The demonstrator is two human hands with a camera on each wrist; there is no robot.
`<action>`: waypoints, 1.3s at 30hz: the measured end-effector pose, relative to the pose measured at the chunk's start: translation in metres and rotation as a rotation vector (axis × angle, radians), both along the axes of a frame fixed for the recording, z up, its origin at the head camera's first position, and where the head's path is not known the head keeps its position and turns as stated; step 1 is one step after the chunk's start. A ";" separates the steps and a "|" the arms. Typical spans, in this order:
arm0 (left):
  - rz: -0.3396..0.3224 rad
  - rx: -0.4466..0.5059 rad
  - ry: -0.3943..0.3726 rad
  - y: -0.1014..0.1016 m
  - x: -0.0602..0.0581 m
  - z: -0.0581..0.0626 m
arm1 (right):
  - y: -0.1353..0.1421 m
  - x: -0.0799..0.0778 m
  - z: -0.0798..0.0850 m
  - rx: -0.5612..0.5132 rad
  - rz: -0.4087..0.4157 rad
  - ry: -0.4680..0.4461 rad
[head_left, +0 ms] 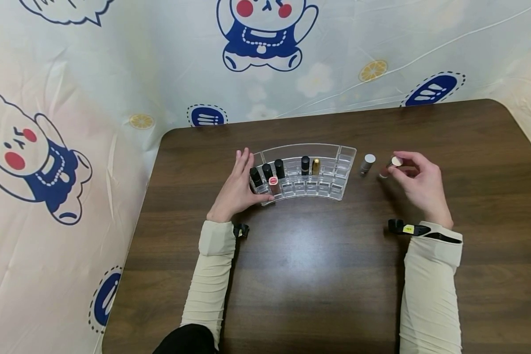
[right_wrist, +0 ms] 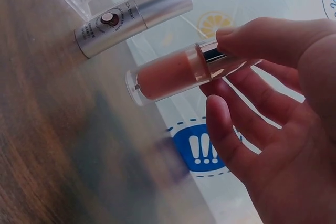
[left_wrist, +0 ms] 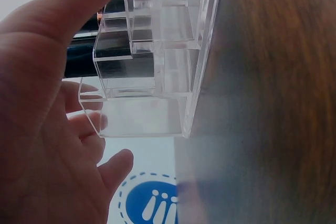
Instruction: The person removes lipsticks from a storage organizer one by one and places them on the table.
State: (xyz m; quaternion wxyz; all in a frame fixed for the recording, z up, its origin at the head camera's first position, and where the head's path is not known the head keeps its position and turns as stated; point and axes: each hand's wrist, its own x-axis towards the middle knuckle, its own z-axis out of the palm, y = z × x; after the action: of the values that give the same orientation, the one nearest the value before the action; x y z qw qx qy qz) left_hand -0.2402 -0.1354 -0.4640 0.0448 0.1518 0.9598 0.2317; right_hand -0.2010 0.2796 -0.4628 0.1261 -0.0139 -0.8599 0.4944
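My left hand [head_left: 235,192] holds the left end of a clear acrylic lipstick organizer [head_left: 347,161], thumb at its front corner and fingers along its side. Several black-capped tubes [head_left: 279,168], a gold tube [head_left: 316,166] and a pink-topped tube [head_left: 273,185] stand in its slots. To the right of it, my right hand [head_left: 421,184] pinches a lip gloss tube [right_wrist: 168,74] by its shiny silver cap, thumb against fingers. Pinkish colour shows through the tube's clear body, which is tilted in the right wrist view. A silver tube [head_left: 367,164] stands upright between organizer and right hand.
Beneath everything is a dark wooden table [head_left: 309,275]. A patterned cloth [head_left: 168,64] hangs behind its far edge and along the left side. The organizer's front row has several unfilled slots [head_left: 311,187].
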 end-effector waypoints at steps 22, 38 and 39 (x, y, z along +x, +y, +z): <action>0.001 0.007 -0.002 0.000 0.000 0.000 | -0.002 -0.004 -0.005 0.024 -0.024 -0.009; 0.003 0.008 -0.004 0.000 0.000 0.000 | -0.003 -0.006 -0.009 0.024 -0.028 0.010; 0.005 0.008 -0.006 0.000 0.000 0.000 | -0.003 -0.006 -0.009 0.024 -0.029 0.009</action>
State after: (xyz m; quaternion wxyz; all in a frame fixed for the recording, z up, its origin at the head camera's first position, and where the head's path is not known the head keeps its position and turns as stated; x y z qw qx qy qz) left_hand -0.2402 -0.1351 -0.4637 0.0463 0.1491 0.9591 0.2361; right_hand -0.2071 0.2762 -0.4717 0.1373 -0.0225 -0.8650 0.4821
